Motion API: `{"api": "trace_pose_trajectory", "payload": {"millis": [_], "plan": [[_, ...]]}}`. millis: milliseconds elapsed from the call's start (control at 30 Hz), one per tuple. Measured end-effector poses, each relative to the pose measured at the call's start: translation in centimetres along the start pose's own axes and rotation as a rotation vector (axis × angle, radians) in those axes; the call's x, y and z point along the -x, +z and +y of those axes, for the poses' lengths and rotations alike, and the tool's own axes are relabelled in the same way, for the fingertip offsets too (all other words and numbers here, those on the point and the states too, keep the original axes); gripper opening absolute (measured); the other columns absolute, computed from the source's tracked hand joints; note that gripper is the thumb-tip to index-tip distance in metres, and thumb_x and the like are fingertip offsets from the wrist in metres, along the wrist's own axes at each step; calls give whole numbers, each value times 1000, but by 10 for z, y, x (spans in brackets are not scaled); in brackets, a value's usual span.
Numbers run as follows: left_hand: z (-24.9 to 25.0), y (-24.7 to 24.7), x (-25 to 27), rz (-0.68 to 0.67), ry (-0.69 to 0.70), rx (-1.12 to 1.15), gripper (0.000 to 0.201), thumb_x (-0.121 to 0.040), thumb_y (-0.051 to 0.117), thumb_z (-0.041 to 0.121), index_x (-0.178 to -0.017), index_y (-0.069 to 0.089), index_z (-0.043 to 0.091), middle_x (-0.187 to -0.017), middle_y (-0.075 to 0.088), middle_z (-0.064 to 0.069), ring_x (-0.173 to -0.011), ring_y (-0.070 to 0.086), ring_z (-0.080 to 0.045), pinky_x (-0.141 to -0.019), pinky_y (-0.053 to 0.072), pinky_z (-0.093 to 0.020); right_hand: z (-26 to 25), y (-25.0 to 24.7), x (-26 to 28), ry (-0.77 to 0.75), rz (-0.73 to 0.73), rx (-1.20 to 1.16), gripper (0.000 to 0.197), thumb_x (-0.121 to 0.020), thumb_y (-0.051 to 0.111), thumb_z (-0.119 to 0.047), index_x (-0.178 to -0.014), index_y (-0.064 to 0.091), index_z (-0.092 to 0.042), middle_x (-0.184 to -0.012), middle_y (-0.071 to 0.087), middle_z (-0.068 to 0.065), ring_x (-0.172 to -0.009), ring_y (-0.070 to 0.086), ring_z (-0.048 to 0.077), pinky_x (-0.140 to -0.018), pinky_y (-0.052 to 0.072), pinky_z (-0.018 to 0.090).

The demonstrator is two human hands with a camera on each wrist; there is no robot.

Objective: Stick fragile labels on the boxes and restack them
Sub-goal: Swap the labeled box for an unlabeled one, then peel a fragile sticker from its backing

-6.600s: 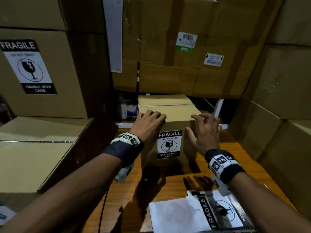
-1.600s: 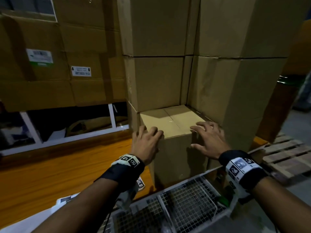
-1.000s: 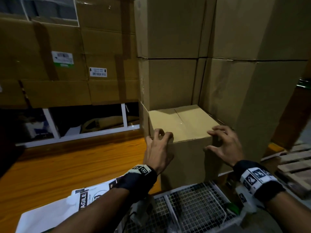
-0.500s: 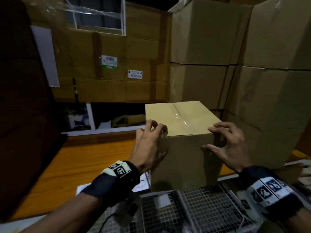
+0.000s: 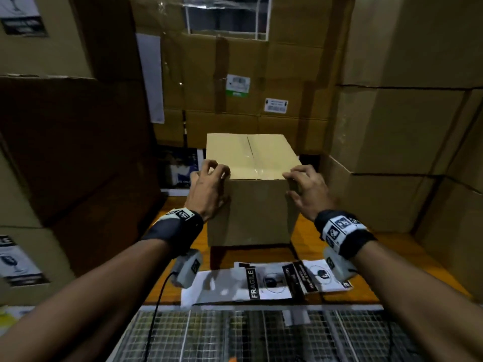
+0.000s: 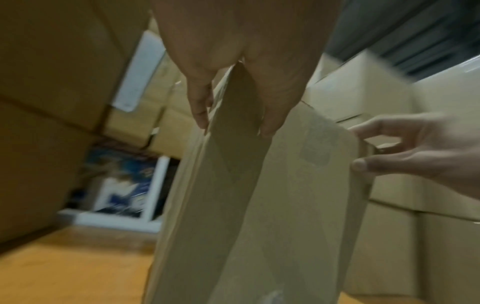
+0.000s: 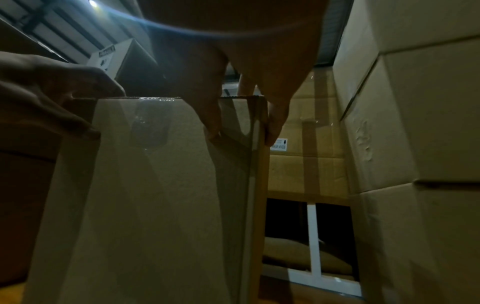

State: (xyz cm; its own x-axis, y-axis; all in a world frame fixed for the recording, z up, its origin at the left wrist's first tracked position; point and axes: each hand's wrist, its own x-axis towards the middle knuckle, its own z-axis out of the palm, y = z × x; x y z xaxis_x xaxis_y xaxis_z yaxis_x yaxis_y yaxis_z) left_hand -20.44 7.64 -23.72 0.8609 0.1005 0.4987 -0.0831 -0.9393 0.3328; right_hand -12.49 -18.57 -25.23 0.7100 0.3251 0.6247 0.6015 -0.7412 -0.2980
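A plain, taped cardboard box (image 5: pixel 252 205) stands upright at the middle of the orange table (image 5: pixel 392 257), no label on its near face. My left hand (image 5: pixel 209 186) grips its top left corner, fingers curled over the top edge. My right hand (image 5: pixel 305 189) grips the top right corner the same way. The left wrist view shows the thumb and palm of the left hand (image 6: pixel 228 53) straddling the box (image 6: pixel 259 205) edge. In the right wrist view the right hand (image 7: pixel 244 61) straddles the opposite edge of the box (image 7: pixel 145 195). Fragile label sheets (image 5: pixel 269 282) lie in front of the box.
Labelled boxes (image 5: pixel 52 152) are stacked on the left, one fragile label (image 5: pixel 18 259) low at the edge. Plain box stacks (image 5: pixel 405 131) rise on the right and behind. A wire mesh cart (image 5: pixel 261 335) sits below the table's near edge.
Both hands pulled the plain box off the right-hand stack and brought it left to the table's middle, behind the label sheets. The view swung left with it.
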Motion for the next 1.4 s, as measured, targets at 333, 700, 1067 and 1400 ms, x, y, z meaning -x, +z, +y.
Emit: {"api": "trace_pose_trajectory", "payload": {"millis": [333, 700, 1067, 1400], "plan": [[-46, 67, -33, -55, -159, -15, 62, -75, 84, 14, -126, 50, 22, -141, 33, -10, -121, 46, -41, -102, 47, -54, 41, 84, -44, -23, -117, -31, 44, -80, 79, -11, -121, 64, -17, -124, 51, 11, -110, 52, 36, -92, 49, 48], [-32, 52, -13, 30, -128, -315, 62, -86, 69, 41, -139, 41, 25, -144, 35, -14, -126, 41, -39, -92, 49, -56, 54, 62, -16, 21, 42, -7, 28, -86, 73, -12, -112, 66, -7, -111, 58, 14, -98, 60, 33, -81, 50, 39], [48, 169, 78, -699, 422, -39, 44, -95, 63, 28, -134, 52, 12, -134, 46, -15, -118, 43, -34, -99, 42, -48, 82, 72, 129, 183, -725, 70, 16, -94, 65, -22, -108, 72, -19, -112, 63, 1, -107, 57, 18, -88, 42, 27], [63, 218, 108, -827, 642, -191, 67, -94, 62, 43, -149, 23, 40, -135, 38, -16, -114, 42, -38, -87, 46, -48, 105, 89, 146, 151, -831, 76, 27, -85, 62, -4, -105, 74, -18, -117, 61, 5, -109, 58, 24, -91, 46, 30]]}}
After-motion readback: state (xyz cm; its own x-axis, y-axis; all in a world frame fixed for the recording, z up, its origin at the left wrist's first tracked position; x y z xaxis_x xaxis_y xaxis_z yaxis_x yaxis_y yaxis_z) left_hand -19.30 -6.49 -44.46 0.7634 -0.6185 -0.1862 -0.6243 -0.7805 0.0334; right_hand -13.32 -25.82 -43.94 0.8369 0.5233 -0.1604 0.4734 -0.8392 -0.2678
